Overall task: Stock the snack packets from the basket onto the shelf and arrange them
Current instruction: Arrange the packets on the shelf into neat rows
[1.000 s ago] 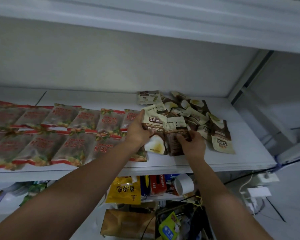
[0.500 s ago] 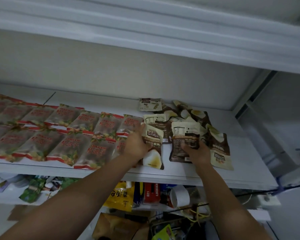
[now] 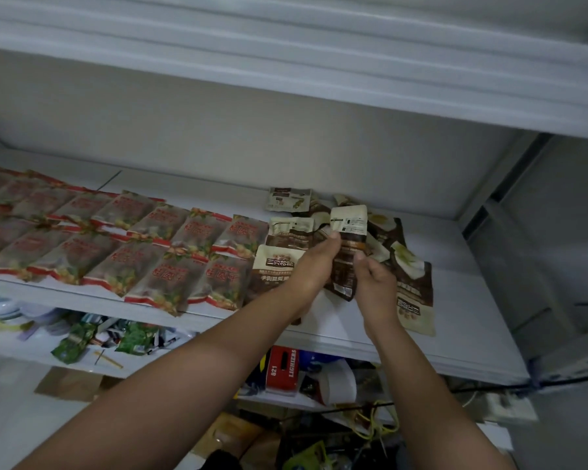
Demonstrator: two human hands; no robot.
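At the right half of the shelf [image 3: 462, 320], both hands hold one brown-and-cream packet [image 3: 348, 232] raised off the board, its printed back toward the viewer. The left hand [image 3: 314, 266] pinches the packet's left edge with closed fingers. The right hand [image 3: 375, 283] grips its lower right side, fingers curled behind it.

Just left of the hands lies a laid brown packet [image 3: 278, 269], face up, its near end hidden under the left wrist. A second one [image 3: 288, 232] lies behind it. Far right sits a loose heap [image 3: 392, 239] of overlapping packets, not yet sorted. Rows of red-trimmed packets [image 3: 170, 252] fill the left, their near ends overhanging the shelf lip. The basket is not in view.

Probable faults:
- **(a) Dragged packet:** the left wrist, if drawn back low, drags the laid packet off the near edge.
- **(b) Crooked placement:** the light edge pinch lets the slick film twist, so the held packet lands crooked or overlaps its neighbour.
- **(c) Sliding heap:** a nudge from the right hand slides the heap farther out of order.
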